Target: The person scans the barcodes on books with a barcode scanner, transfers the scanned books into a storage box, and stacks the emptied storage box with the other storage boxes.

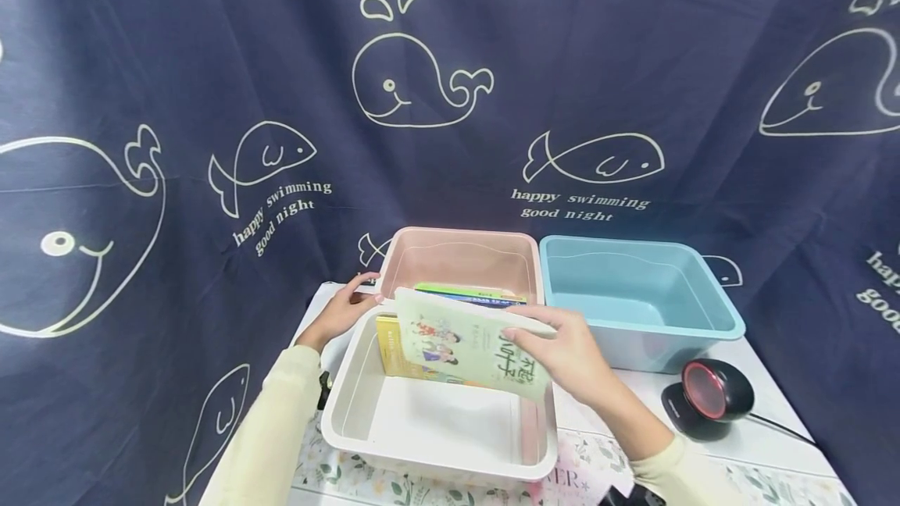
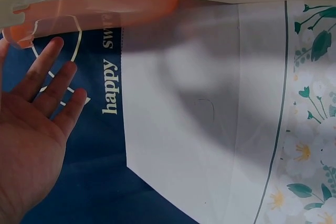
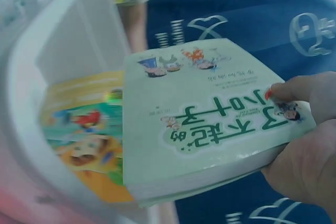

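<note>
My right hand [image 1: 573, 346] grips a thick pale green book [image 1: 464, 342] by one edge, thumb on the cover. The book hangs tilted over the white bin [image 1: 337, 412], its cover up in the right wrist view. Behind it, a yellow picture book [image 1: 391, 350] leans against the white bin's far wall. My left hand [image 1: 344, 311] is at the near left corner of the pink bin [image 1: 464, 239], fingers extended by its rim; in the left wrist view that hand [image 2: 39, 114] looks relaxed. Several books [image 1: 471, 292] lie in the pink bin, partly hidden by the green one.
A blue bin [image 1: 626, 244] stands to the right of the pink one. In front of it is a round black device [image 1: 724, 393] with a red ring and a cable. A dark curtain [image 1: 450, 170] hangs behind the white table with its flowered cover [image 1: 415, 490].
</note>
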`<action>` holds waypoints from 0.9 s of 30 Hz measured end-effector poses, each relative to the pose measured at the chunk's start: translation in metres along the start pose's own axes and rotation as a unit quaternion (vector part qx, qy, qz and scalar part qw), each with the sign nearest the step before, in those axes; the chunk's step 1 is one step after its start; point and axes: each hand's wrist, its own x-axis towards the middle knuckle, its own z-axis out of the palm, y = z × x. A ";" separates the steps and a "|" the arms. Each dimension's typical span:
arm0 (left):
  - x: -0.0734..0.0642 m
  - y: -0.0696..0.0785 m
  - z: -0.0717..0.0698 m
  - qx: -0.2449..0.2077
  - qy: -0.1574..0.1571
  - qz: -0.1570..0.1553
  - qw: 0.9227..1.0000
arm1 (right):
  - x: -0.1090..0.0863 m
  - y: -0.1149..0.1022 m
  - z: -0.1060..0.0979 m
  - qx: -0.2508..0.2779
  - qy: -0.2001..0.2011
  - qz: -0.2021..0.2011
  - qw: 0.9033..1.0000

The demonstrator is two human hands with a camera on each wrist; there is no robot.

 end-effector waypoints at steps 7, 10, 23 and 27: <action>0.000 0.004 -0.001 -0.001 -0.001 0.001 1.000 | -0.037 -0.024 -0.037 -0.050 0.100 -0.033 0.993; 0.001 0.002 0.000 -0.001 -0.001 -0.002 1.000 | -0.057 -0.026 -0.051 -0.083 0.156 -0.031 0.984; -0.002 -0.003 0.000 -0.002 0.000 -0.014 1.000 | -0.141 0.011 -0.087 -0.100 0.360 0.113 0.921; -0.002 -0.002 0.001 -0.006 0.001 -0.006 1.000 | -0.164 0.040 -0.100 -0.152 0.341 0.152 0.915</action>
